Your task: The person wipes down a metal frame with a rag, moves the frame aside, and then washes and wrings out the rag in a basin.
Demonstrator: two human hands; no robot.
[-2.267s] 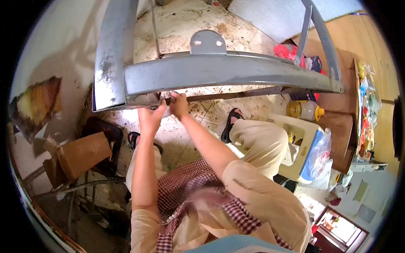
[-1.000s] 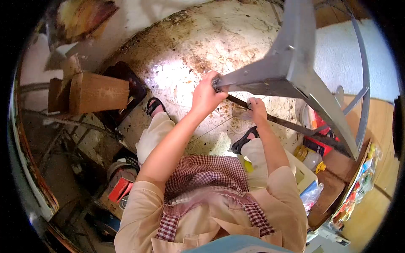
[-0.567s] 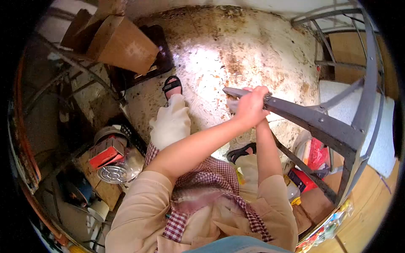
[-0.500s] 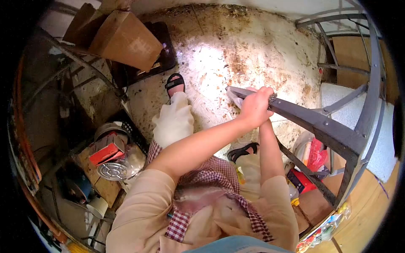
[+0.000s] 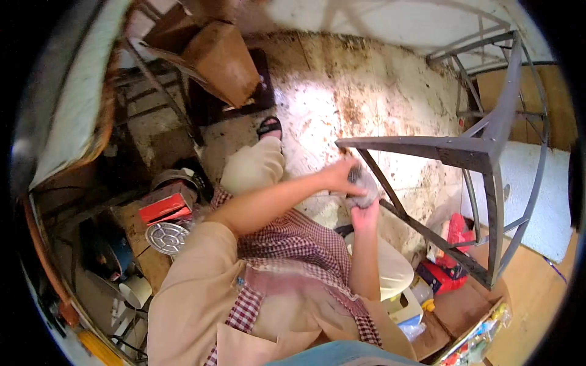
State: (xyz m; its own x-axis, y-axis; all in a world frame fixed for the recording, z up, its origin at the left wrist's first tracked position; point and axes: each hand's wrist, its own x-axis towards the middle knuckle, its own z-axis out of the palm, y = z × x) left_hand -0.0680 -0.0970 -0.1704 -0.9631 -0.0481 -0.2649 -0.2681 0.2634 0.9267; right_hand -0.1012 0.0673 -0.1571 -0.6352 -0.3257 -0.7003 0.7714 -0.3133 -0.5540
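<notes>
Pinching left hand (image 5: 336, 178): is gripping dark scourer (image 5: 354, 174)
Right hand (image 5: 364, 214): is clutching grey cloth (image 5: 366, 191)
Frame (image 5: 421, 144): is flanking both

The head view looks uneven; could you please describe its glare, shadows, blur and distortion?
Head view throughout: glare whitens part of the stained floor; bar-like shadows fall on the pale wall; the lower left is dim; the left hand and right hand look slightly soft; wide-angle distortion bows the outer surroundings, with black corners.
</notes>
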